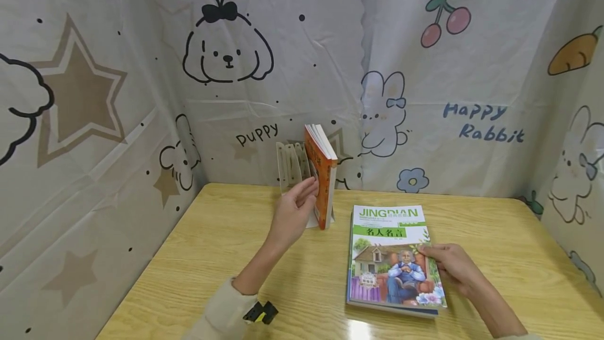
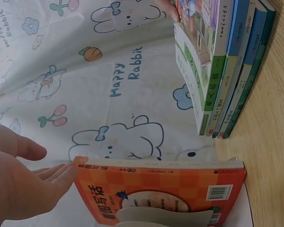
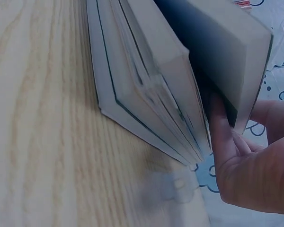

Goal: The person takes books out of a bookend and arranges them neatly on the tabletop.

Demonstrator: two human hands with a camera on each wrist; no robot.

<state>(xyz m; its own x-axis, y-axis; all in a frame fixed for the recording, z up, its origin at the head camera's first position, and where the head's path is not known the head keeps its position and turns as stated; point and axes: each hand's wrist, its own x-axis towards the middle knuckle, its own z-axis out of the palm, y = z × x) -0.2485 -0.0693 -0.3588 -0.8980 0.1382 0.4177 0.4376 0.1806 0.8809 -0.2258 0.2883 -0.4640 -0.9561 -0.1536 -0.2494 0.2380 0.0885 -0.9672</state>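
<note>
Books in a stack (image 2: 239, 71) lie flat on the wood-grained table (image 1: 212, 256) before you, toward the right; the top book (image 1: 391, 256) is white and green, with a seated figure. Left of it, an orange book (image 1: 322, 185) stands upright, pale page edges showing. Your right hand (image 1: 450, 264) grips the top book's right edge — thumb above, fingers beneath. Your left hand (image 1: 292, 211) holds nothing, fingers extended beside the orange cover — contact you cannot tell. Thin, cream, curved dividers (image 1: 285, 164) stand alongside.
</note>
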